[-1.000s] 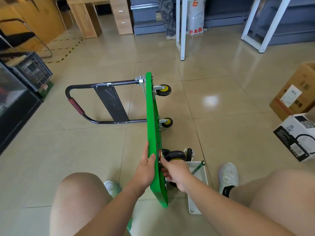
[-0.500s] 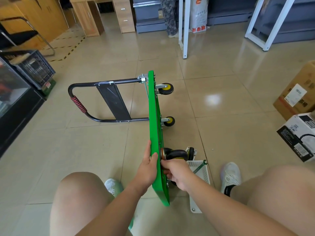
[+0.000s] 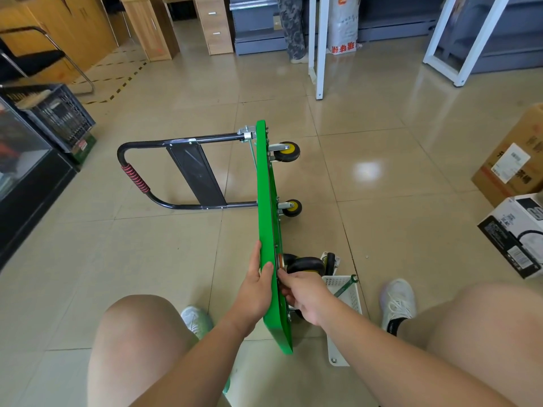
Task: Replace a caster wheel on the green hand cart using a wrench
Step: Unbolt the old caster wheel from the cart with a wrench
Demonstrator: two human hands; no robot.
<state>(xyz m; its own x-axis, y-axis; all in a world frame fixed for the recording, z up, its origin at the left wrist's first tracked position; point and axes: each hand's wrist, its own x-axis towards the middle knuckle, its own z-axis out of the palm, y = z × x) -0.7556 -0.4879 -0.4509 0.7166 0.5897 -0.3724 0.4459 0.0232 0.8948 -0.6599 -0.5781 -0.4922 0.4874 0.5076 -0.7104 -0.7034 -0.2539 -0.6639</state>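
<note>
While the green hand cart (image 3: 266, 201) is standing on edge between the knees, the left hand (image 3: 255, 292) is clamping its near rim, and the right hand (image 3: 305, 295) is curling fingers at the near black caster (image 3: 305, 264) mount; whether they are pinching a fastener I cannot tell. Fasteners are seemingly being hand-turned; next is probably calling for a wrench. Showing: two yellow-hubbed wheels (image 3: 288, 151) far, one loose caster (image 3: 330, 261), one basket (image 3: 349, 298) right.
</note>
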